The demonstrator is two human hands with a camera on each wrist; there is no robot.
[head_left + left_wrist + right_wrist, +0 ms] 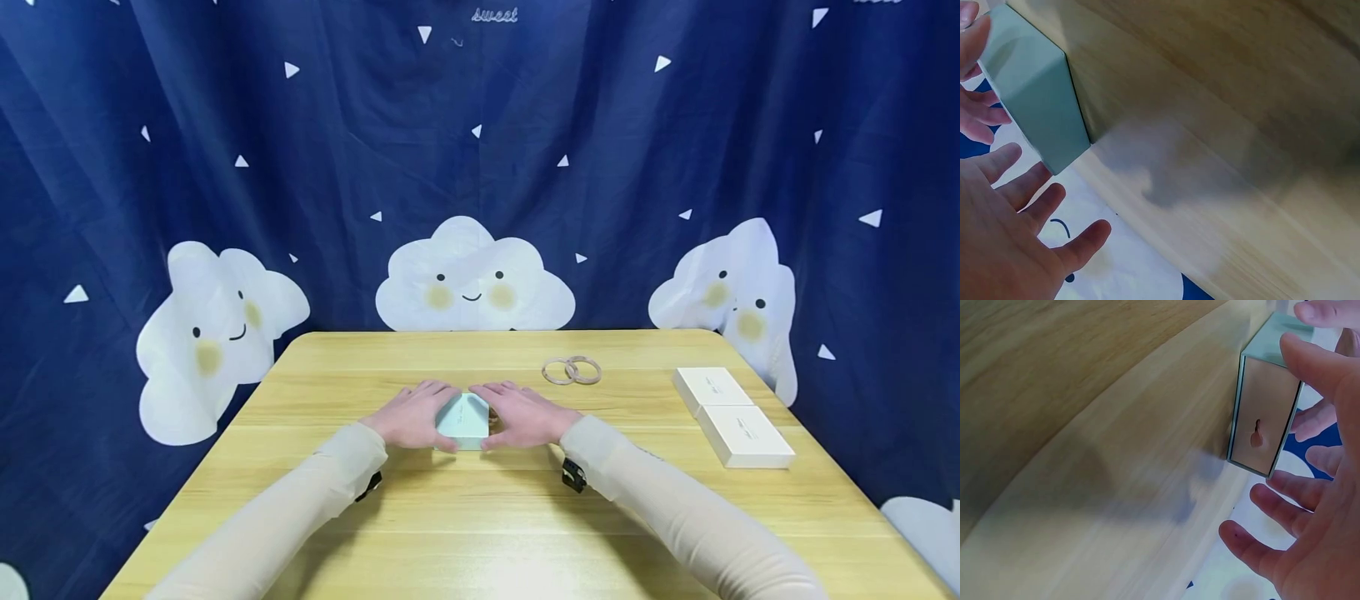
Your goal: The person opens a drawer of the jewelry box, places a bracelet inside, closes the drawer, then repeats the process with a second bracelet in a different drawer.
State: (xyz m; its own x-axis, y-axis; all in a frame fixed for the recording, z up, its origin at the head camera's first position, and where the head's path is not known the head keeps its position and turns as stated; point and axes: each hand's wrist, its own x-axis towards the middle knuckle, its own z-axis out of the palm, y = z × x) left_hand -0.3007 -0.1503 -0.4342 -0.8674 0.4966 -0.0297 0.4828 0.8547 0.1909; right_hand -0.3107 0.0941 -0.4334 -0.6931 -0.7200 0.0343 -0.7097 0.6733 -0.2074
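A small mint-green box (467,410) sits on the table between my two hands, its top printed with faint lettering. The right wrist view shows its brownish end panel (1264,403), which carries a little dark pull tab (1256,434). My left hand (414,418) holds the box from the left, thumb at the near side and fingertips at the far edge. From the right, my right hand (527,418) spans the panel end in the same manner, thumb at the near corner and a fingertip at the far one. The other fingers of both hands are spread past the box.
Two pale, ring-shaped bands, a left one (557,383) and a right one (589,382), overlap farther back on the wooden table (480,508). At the right lie two white boxes end to end, a far one (712,386) and a near one (750,433). A blue cloud-patterned curtain (337,167) hangs behind.
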